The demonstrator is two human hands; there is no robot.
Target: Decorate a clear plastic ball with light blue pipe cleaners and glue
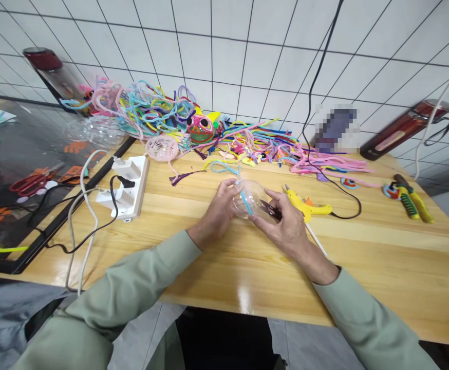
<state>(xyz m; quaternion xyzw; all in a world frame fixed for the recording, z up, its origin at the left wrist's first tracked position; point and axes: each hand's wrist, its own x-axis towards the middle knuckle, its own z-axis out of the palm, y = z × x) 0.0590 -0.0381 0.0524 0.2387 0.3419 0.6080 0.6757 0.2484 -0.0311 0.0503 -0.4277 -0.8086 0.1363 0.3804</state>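
My left hand (219, 209) is closed around the left side of a clear plastic ball (258, 191), thumb on top. A light blue pipe cleaner strip (246, 202) runs across the ball's surface. My right hand (288, 223) is closed on a small pair of dark scissors (269, 209), whose handles are mostly hidden in the palm. The blades point left at the ball, and the right thumb and forefinger reach its edge. Just beyond the ball lies a light blue pipe cleaner loop (224, 167). Right of my right hand rests a yellow glue gun (309, 207).
A white power strip (134, 192) with plugs and cords stands left. Piled pipe cleaners (151, 110) and a decorated ball (201, 128) line the wall. Pliers (411, 200) and a red flask (405, 128) are right. Red scissors (34, 180) lie far left.
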